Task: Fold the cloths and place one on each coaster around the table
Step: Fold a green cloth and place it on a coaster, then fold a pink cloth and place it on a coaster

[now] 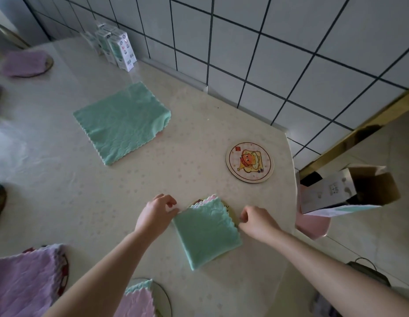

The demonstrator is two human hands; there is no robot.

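Observation:
A folded green cloth (pixel 207 235) with a pink layer showing at its far edge lies on a coaster (pixel 231 210) that it mostly hides, near the table's front right. My left hand (pixel 156 215) is at the cloth's left corner, thumb and fingers curled against it. My right hand (pixel 256 221) has curled fingers just beside the cloth's right edge; contact is unclear. A bare cartoon coaster (pixel 249 162) lies beyond. A larger green cloth (pixel 121 122) lies flat mid-table over a pink one.
Purple cloths sit on coasters at the far left (pixel 25 64) and the near left (pixel 27 277). A pink-green cloth (pixel 139 298) rests on a coaster at the front. White cartons (pixel 121 49) stand by the tiled wall. An open cardboard box (pixel 349 191) sits on a pink stool right of the table.

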